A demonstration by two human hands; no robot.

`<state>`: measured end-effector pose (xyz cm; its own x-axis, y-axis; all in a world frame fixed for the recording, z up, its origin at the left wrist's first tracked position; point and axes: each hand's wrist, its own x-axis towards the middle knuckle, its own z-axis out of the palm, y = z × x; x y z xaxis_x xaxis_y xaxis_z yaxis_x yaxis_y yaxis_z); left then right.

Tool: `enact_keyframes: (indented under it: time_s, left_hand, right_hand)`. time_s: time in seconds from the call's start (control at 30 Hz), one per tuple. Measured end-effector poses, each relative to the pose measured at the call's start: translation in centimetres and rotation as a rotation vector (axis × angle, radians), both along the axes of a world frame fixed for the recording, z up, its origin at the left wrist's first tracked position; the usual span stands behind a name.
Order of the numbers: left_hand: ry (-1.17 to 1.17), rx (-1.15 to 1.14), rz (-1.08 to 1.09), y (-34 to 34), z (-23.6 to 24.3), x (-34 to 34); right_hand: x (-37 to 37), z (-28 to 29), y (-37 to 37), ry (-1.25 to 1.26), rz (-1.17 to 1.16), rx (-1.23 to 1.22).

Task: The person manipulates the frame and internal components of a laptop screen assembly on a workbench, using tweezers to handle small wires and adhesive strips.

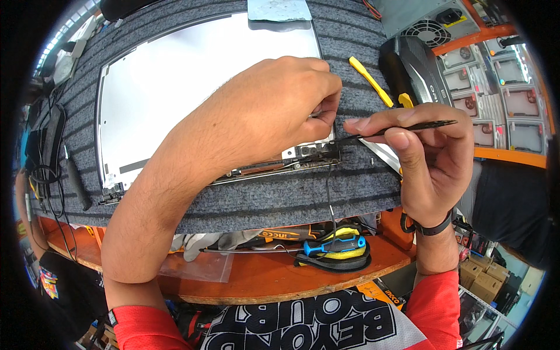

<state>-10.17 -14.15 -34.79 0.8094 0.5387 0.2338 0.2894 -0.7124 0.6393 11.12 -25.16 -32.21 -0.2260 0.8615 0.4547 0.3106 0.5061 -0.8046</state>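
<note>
1. Head view: shows a large, flat display panel point(169, 81) from the upper left to the centre of the frame, lying slightly askew on the grey ribbed covering of a worktop point(245, 204).
2. Looks bright, plain white over nearly all of its face, with a thin dark border along the outer edges.
3. Bears a short dark strip point(135, 166) near the lower left edge, and a brownish, coppery strip point(256, 170) along the bottom edge, near the middle of the frame.
4. Carries a black hinge block point(318, 153) at its lower right corner and a second hinge block point(111, 191) at its lower left.
5. Is covered at the top edge by a pale blue flat piece point(280, 10), and across the middle by a forearm.
6. Trails a thin dark cable point(328, 189) from near the lower right corner.
7. Over that corner, bends the fingers of the left grip point(286, 96) inward; cannot tell whether anything is pinched there.
8. Right of centre, pinches a slim black tool point(408, 127) between thumb and fingers of the right grip point(434, 151), its tip beside the hinge block; cannot tell whether touching.
9. At upper right, shows a yellow tool point(371, 81) beside a black case point(411, 64).
10. Below, at lower centre, shows a blue-handled screwdriver point(335, 246) on an orange shelf point(262, 286).
</note>
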Motion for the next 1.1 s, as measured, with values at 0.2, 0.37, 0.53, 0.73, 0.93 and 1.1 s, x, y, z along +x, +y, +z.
enact_keyframes:
  time_s: [0.2, 0.37, 0.53, 0.73, 0.93, 1.1]
  left_hand:
    - [-0.018, 0.019, -0.007, 0.07, -0.09, 0.01]
    - [-0.026, 0.004, -0.001, 0.06, -0.16, 0.08]
    - [-0.032, 0.017, -0.002, 0.08, -0.30, 0.02]
    - [-0.027, 0.005, 0.011, 0.09, -0.01, 0.16]
    - [-0.036, 0.004, 0.007, 0.12, -0.27, 0.05]
    - [-0.037, 0.013, 0.020, 0.09, -0.26, 0.06]
  right_hand:
    - [0.09, 0.09, 0.06, -0.018, 0.004, 0.004]
    - [0.07, -0.05, 0.03, -0.010, 0.014, 0.024]
    - [-0.04, 0.04, 0.05, 0.005, 0.023, 0.028]
    - [0.15, -0.02, 0.09, 0.000, 0.022, 0.033]
    - [0.04, -0.05, 0.03, 0.012, 0.015, 0.026]
    - [0.06, -0.22, 0.11, -0.004, 0.020, 0.033]
